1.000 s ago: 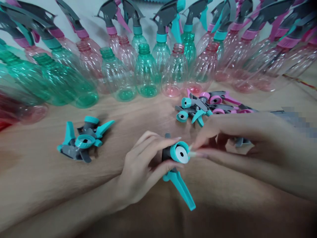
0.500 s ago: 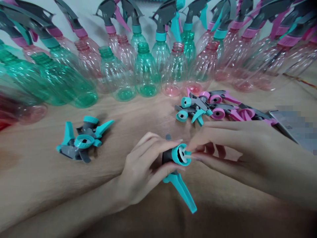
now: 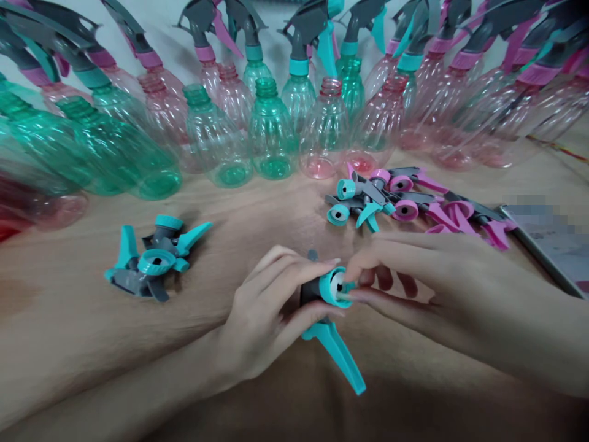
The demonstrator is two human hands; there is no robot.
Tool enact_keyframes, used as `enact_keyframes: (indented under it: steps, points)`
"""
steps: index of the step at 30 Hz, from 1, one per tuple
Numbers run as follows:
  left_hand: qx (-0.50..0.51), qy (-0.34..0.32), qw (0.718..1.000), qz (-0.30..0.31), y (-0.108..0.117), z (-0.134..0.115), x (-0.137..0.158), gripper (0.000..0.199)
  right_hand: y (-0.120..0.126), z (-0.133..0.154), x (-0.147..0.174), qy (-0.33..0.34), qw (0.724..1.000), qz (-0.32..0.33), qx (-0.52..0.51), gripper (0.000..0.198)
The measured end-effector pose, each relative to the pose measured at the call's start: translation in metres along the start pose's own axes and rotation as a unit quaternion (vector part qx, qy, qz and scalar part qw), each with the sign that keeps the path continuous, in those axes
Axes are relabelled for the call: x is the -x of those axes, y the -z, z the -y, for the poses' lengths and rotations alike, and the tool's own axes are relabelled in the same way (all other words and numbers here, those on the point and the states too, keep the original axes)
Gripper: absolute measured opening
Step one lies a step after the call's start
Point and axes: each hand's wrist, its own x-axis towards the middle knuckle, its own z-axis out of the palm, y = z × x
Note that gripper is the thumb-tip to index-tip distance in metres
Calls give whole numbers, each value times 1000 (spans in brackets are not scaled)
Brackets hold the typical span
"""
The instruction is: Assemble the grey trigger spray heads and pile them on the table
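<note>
My left hand (image 3: 271, 307) is closed around a grey and turquoise spray-bottle trigger head (image 3: 338, 356). The head's open turquoise collar faces right, and its long turquoise trigger points down toward me. Inside the collar sits a white washer (image 3: 337, 288) with a dark hole at its middle. The thumb and forefinger of my right hand (image 3: 409, 276) are pinched at the collar's mouth, on the washer's right edge. Those fingertips partly cover the washer. The other fingers of that hand are curled behind.
Two turquoise trigger heads (image 3: 159, 261) lie at left. A pile of pink and turquoise trigger heads (image 3: 384, 196) is beyond my right hand, beside a phone (image 3: 547, 252). Along the back stand green bottles (image 3: 271, 132) and pink bottles (image 3: 324, 132), several topped with trigger heads.
The white washer, tilted at the collar's mouth before, now lies flatter and deeper inside it. My right hand has shifted slightly left and down. The left hand has stayed nearly still.
</note>
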Motion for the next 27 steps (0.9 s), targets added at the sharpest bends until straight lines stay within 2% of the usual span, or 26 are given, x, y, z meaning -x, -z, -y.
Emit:
enact_keyframes:
  steps: [6, 12, 18, 27]
  points:
    - [-3, 7, 1000, -3, 0, -1, -1, 38, -1, -1, 0, 9, 1000, -12, -2, 7]
    - [-9, -19, 1000, 10, 0, -1, -1, 38, -1, -3, -1, 35, 999, 0, 12, 14]
    - [-9, -3, 1000, 3, 0, 0, -1, 36, 0, -1, -1, 39, 999, 10, 22, 14]
    - [-14, -14, 1000, 9, 0, -1, 0, 35, -2, 0, -1, 29, 998, 29, 52, 13]
